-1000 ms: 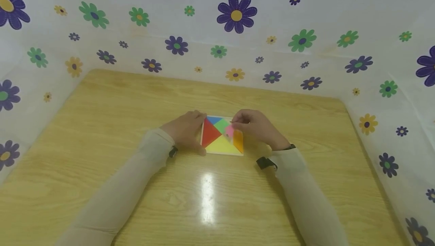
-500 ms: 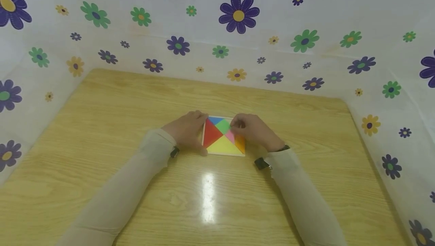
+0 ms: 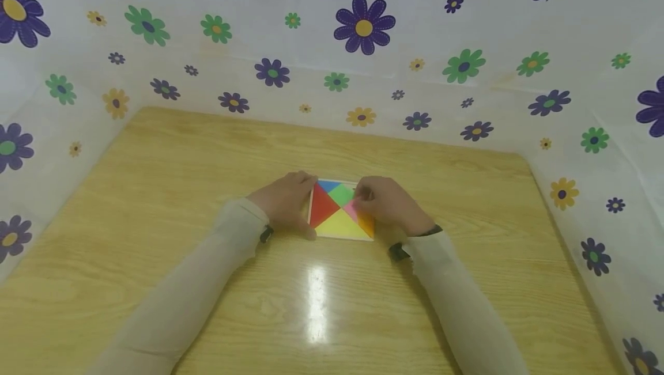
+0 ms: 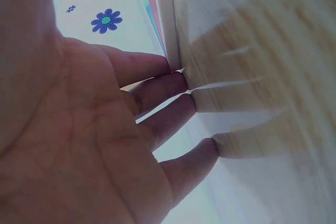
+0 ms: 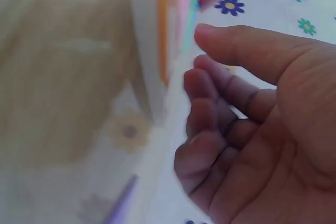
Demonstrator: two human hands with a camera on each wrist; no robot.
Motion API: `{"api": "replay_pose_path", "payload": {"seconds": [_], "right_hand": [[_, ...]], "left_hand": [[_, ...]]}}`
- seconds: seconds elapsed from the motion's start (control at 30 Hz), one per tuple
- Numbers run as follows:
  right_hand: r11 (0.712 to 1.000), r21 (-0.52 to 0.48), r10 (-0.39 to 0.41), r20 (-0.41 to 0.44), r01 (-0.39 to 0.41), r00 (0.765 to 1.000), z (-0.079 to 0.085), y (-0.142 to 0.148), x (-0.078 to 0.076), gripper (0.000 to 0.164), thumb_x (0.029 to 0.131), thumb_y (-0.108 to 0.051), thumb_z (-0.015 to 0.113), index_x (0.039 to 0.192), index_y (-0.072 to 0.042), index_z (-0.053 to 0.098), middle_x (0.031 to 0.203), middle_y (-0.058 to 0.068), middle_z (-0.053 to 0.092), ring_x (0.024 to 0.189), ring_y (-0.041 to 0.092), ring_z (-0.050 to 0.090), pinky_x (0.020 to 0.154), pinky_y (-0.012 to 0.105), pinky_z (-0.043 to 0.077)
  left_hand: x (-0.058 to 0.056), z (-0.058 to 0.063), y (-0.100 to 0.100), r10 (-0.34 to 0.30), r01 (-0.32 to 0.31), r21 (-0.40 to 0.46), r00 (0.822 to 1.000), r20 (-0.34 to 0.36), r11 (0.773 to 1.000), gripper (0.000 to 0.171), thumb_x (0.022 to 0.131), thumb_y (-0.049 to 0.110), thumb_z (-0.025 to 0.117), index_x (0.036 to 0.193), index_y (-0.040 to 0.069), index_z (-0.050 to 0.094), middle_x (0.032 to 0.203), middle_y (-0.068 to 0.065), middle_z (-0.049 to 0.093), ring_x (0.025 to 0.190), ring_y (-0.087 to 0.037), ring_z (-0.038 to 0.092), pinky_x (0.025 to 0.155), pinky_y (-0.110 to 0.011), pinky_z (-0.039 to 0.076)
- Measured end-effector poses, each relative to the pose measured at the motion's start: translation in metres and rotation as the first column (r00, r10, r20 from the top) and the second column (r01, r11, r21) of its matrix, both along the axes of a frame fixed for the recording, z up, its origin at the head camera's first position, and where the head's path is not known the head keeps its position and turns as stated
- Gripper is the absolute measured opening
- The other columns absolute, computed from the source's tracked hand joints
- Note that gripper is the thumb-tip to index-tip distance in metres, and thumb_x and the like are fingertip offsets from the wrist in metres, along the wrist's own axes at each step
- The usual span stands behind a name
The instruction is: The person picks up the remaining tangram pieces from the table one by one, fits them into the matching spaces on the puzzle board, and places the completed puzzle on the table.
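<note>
A tangram set of red, yellow, blue, green, pink and orange pieces fills a white-edged tray at the middle of the table. My left hand holds the tray's left side, thumb at its front corner and fingers at the back one. In the left wrist view its fingertips reach the tabletop and the tray's edge. Over the right part of the tray is my right hand, fingers curled, beside the pink piece; it partly covers the orange piece. The right wrist view shows no piece between thumb and fingers.
The wood-grain table runs back to a white flowered sheet, which rises behind it and on both sides. A bright light reflection lies in front of the tray.
The right hand has lowered slightly onto the tray's right part. The pink piece, askew a second ago, now lies against the green and yellow ones. The left hand has stayed in place.
</note>
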State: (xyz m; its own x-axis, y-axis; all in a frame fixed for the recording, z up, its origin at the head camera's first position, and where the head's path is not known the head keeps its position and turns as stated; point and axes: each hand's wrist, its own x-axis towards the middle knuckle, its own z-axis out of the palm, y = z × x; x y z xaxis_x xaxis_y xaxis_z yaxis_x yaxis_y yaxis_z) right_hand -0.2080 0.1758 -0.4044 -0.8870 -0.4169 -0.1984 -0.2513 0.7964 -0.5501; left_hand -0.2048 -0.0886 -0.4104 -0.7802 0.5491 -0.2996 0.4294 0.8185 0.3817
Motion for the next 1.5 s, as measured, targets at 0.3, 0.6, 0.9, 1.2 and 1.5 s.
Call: {"api": "replay_pose_path", "payload": {"seconds": [0.3, 0.6, 0.9, 1.2, 1.5], "right_hand": [[0.992, 0.125, 0.015, 0.003, -0.015, 1.0, 0.003, 0.004, 0.001, 0.01, 0.096, -0.021, 0.069, 0.094, -0.011, 0.07, 0.097, 0.003, 0.07, 0.093, 0.024, 0.062, 0.09, 0.042, 0.054], [0.996, 0.088, 0.009, 0.014, -0.01, 1.0, 0.001, 0.004, 0.001, 0.009, 0.096, -0.02, 0.069, 0.095, -0.012, 0.071, 0.099, 0.003, 0.071, 0.096, 0.024, 0.064, 0.092, 0.043, 0.054], [0.997, 0.069, 0.032, 0.104, -0.039, 0.994, 0.012, 0.008, 0.004, 0.025, 0.093, -0.023, 0.073, 0.112, -0.007, 0.069, 0.107, 0.007, 0.07, 0.099, 0.026, 0.062, 0.095, 0.044, 0.053], [0.997, 0.07, 0.012, 0.144, -0.022, 0.989, 0.01, 0.01, 0.004, 0.022, 0.094, -0.025, 0.072, 0.106, -0.008, 0.066, 0.102, 0.008, 0.068, 0.092, 0.025, 0.06, 0.084, 0.039, 0.051], [0.994, 0.097, 0.035, 0.191, -0.054, 0.981, 0.013, 0.011, 0.006, 0.034, 0.094, -0.026, 0.074, 0.119, -0.007, 0.063, 0.113, 0.012, 0.068, 0.102, 0.027, 0.062, 0.096, 0.045, 0.052]], "left_hand": [[-0.001, -0.004, 0.0, -0.004, 0.004, -0.015, 1.0, -0.011, 1.0, 0.124, 0.071, 0.062, 0.086, 0.164, 0.007, 0.026, 0.163, -0.01, 0.034, 0.151, -0.03, 0.031, 0.124, -0.044, 0.03], [0.0, -0.002, -0.001, -0.023, 0.022, -0.005, 0.999, -0.024, 1.0, 0.123, 0.072, 0.061, 0.086, 0.163, 0.005, 0.025, 0.162, -0.012, 0.035, 0.15, -0.031, 0.032, 0.124, -0.044, 0.03], [0.0, -0.001, 0.0, -0.013, 0.013, -0.012, 1.0, -0.021, 1.0, 0.123, 0.073, 0.061, 0.086, 0.163, 0.005, 0.025, 0.163, -0.012, 0.035, 0.15, -0.032, 0.032, 0.123, -0.044, 0.031], [0.0, -0.001, 0.0, -0.017, 0.017, -0.011, 1.0, -0.02, 1.0, 0.122, 0.073, 0.061, 0.085, 0.163, 0.005, 0.025, 0.162, -0.012, 0.035, 0.15, -0.031, 0.032, 0.123, -0.044, 0.03], [0.0, -0.001, 0.001, -0.013, 0.013, -0.012, 1.0, -0.007, 1.0, 0.122, 0.073, 0.061, 0.086, 0.164, 0.006, 0.025, 0.164, -0.012, 0.033, 0.152, -0.032, 0.029, 0.124, -0.045, 0.03]]}}
